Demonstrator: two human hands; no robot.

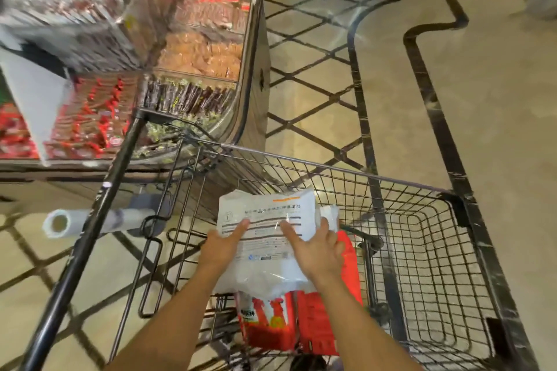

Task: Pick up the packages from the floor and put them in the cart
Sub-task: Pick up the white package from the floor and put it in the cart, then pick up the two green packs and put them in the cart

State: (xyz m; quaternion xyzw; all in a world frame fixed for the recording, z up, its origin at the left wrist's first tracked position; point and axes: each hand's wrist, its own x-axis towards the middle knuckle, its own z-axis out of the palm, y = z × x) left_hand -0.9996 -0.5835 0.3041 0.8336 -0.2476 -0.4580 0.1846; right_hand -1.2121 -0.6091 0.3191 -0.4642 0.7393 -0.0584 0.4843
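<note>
Two bare arms reach down into the cart (422, 190). The left hand (224, 245) lies flat on the white bag (265, 220), its grip spread wide. The right hand (313, 253) has its grip pinching the bag's right edge, thumb on top. The white bag sits near the middle of the cart, on top of two red bags (304, 322) that stand by the cart's near edge.

The white bag is soft and shiny. It may slide off the red bags if the hands let go too soon. The red bags could tip over too.

The white bag has dark lines and small writing, too blurry to read.

Farther off, by the cart's far left corner, stands a shelf of snacks (193, 39).
</note>
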